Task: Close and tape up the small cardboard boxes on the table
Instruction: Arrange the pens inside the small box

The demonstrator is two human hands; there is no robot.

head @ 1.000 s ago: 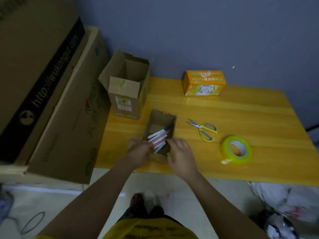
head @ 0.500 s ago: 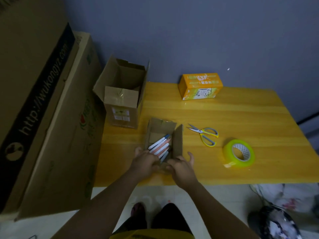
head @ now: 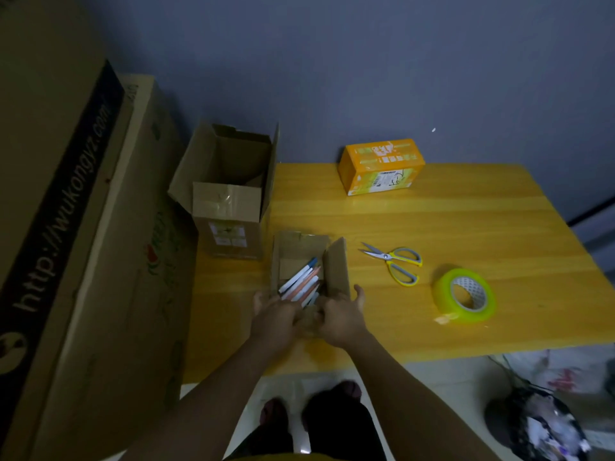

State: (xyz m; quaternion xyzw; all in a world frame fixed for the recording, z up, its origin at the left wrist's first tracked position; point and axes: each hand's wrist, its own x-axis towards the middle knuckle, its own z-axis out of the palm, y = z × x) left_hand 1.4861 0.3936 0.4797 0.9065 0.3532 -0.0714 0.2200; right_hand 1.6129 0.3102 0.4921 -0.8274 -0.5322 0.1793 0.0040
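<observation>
A small open cardboard box (head: 293, 251) holding several pens (head: 301, 282) lies on the yellow table (head: 466, 227) near its front edge. Its right flap (head: 336, 267) stands raised. My left hand (head: 274, 316) grips the box's near left corner, fingers curled over the edge. At the near right corner my right hand (head: 341, 316) holds the box at the base of the raised flap. A roll of yellow-green tape (head: 464, 296) lies to the right. A taller open cardboard box (head: 229, 201) stands at the table's back left.
Yellow-handled scissors (head: 396, 262) lie between the small box and the tape. A closed orange box (head: 381, 166) sits at the back by the wall. Large cardboard cartons (head: 83, 227) lean on the left. A bag of rubbish (head: 539, 424) sits on the floor at right.
The box's right flap has come up from flat to standing. Both hands slid back to the box's near end.
</observation>
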